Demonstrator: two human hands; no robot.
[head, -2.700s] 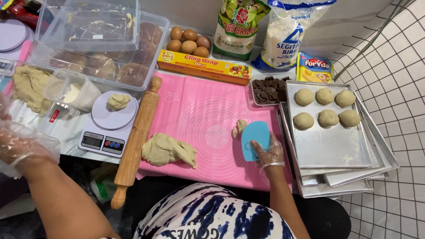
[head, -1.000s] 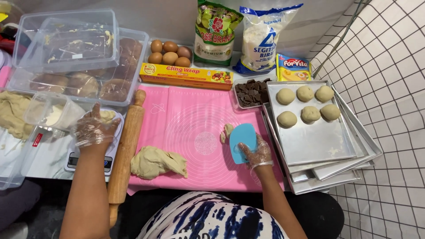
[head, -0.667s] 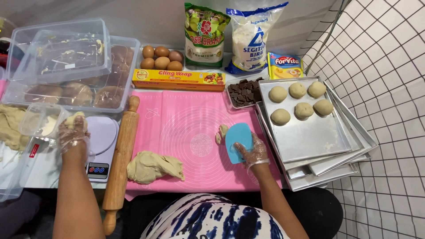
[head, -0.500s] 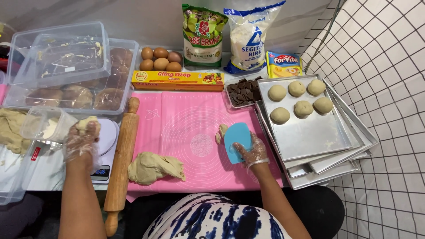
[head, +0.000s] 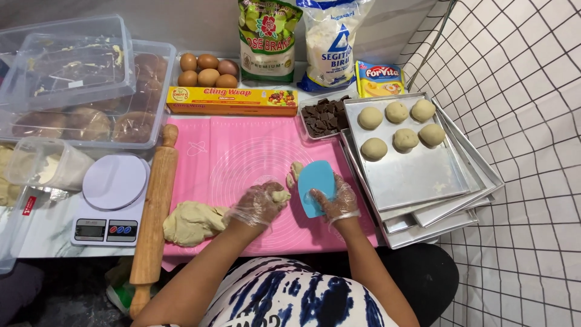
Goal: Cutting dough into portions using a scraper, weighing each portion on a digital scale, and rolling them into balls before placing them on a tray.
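Behind pink mat (head: 230,151): orange wrap box (head: 232,101), green bag (head: 267,39), white bag (head: 333,42).

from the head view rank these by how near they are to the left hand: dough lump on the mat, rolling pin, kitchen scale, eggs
1. Dough lump: just to the outer side of the left hand, on the pink mat.
2. Rolling pin: beyond the dough, along the mat's edge.
3. Kitchen scale: past the rolling pin, off the mat.
4. Eggs: far back by the wall.
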